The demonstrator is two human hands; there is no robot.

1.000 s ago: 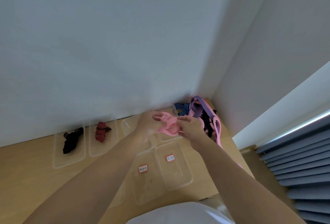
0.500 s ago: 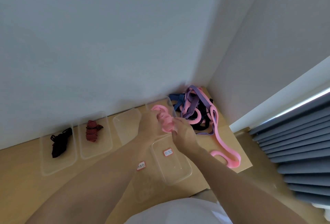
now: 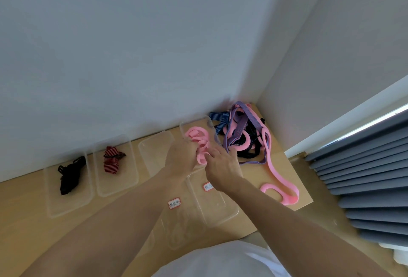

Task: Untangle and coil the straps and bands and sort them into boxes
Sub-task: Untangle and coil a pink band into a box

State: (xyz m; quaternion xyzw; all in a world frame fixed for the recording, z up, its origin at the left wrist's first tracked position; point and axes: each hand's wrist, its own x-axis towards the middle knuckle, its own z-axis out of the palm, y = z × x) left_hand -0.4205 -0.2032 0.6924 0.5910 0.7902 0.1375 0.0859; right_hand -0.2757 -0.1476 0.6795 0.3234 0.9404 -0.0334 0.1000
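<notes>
A: Item in hand: coiled pink elastic band (image 3: pixel 198 142), set in the clear plastic box (image 3: pixel 212 129) at the back right. Which step?

B: Boxing the coil. Our right hand (image 3: pixel 223 166) curls its fingers on the near loops. Our left hand (image 3: pixel 181 159) lies against the coil's left side with its fingers hidden, so we cannot tell its grip.

A: Sorted stock?

B: Two: black webbing strap (image 3: pixel 68 175) and red-and-black striped strap (image 3: pixel 112 162), boxed apart at the left.

A: Outstanding?

B: One tangled heap of purple, pink, blue-striped and black straps (image 3: pixel 242 135), just beside that box. Next, we judge: release without the coil springing open, then tease one strap free.
</notes>
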